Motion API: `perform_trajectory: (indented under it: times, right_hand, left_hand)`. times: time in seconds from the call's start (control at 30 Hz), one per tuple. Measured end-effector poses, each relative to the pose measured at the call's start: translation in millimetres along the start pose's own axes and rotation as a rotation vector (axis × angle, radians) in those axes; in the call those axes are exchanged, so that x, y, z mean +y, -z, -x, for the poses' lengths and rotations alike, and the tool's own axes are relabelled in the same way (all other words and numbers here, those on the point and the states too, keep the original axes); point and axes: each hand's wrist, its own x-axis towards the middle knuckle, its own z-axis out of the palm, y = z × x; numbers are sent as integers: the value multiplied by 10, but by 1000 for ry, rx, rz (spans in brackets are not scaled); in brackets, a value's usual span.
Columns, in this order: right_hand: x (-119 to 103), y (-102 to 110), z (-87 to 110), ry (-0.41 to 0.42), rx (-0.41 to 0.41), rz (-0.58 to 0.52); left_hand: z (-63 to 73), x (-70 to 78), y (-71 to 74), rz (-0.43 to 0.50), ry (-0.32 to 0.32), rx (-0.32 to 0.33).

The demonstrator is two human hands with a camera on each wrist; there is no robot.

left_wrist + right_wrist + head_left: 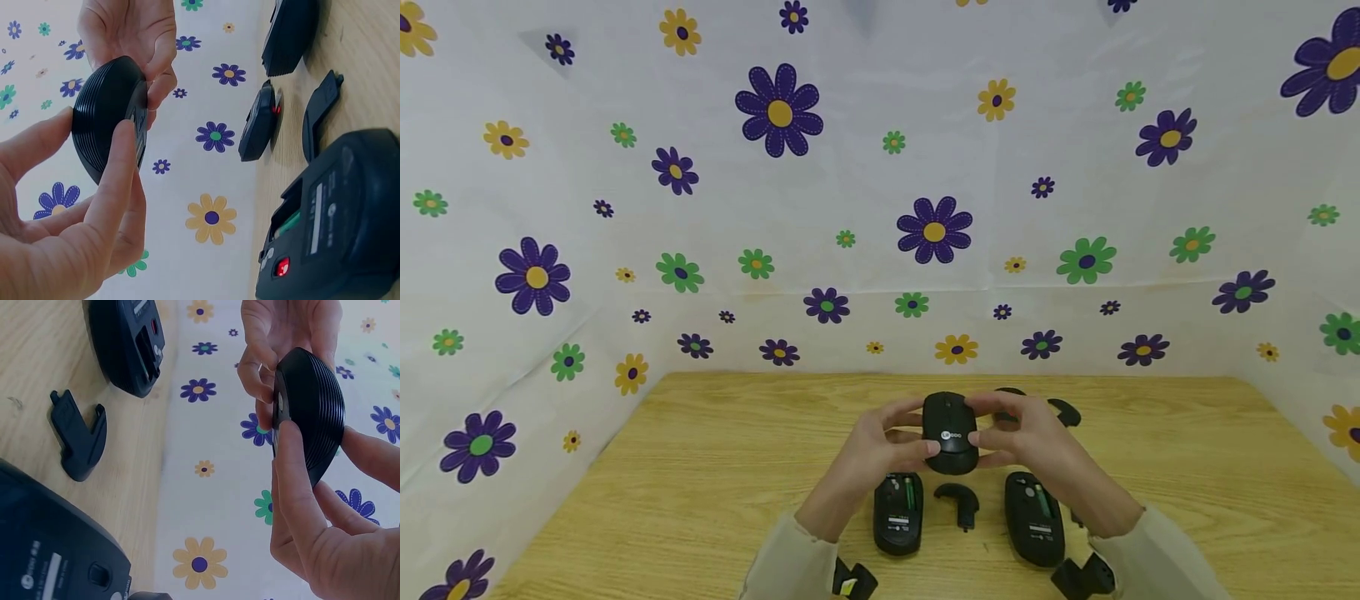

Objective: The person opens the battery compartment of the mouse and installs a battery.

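A black computer mouse (951,435) with a white logo is held up over the table, its top toward the head camera. My left hand (880,446) grips its left side, thumb near the lower edge. On the opposite side my right hand (1030,423) holds it between thumb and fingers. In the left wrist view the mouse (106,119) shows its ribbed end, with fingertips along its underside. Below the hands, two more mice lie upside down, one at left (898,521) and one at right (1034,525), with green batteries in their uncovered compartments. Between them lies a curved black battery cover (966,502).
Behind my right hand lie another dark mouse (1009,391), partly hidden, and a second black cover (1064,412). A red light glows in the underside of the near mouse (350,225). A flower-printed cloth (850,333) stands around the wooden table (737,467).
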Motion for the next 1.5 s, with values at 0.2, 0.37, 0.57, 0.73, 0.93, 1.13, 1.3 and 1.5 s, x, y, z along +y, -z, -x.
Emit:
perform_trajectory:
  times: [0.2,0.37,0.57,0.73,0.93,1.13,1.3,1.5]
  right_hand:
    - [28,4,101,-23,8,26]
    - [57,2,197,-47,3,10]
    - [105,21,315,-71,-30,-20]
    - [168,69,423,-67,-83,-60]
    - [222,101,513,-122,-86,-41]
    - [243,118,553,-152,-89,-31]
    - [268,142,564,-135,-107,-58]
    - [304,163,573,-88,-141,-89]
  left_hand:
    - [83,1,-47,1,0,-19]
    - [141,-23,-85,31,5,-40]
    - [232,-38,-112,54,12,-94]
    - [292,-69,-146,53,23,-119]
    - [356,-116,-201,58,46,-130]
    - [397,-128,-234,42,74,-121]
    - [417,-153,-217,123,70,-160]
    - [448,-204,-172,206,50,-218]
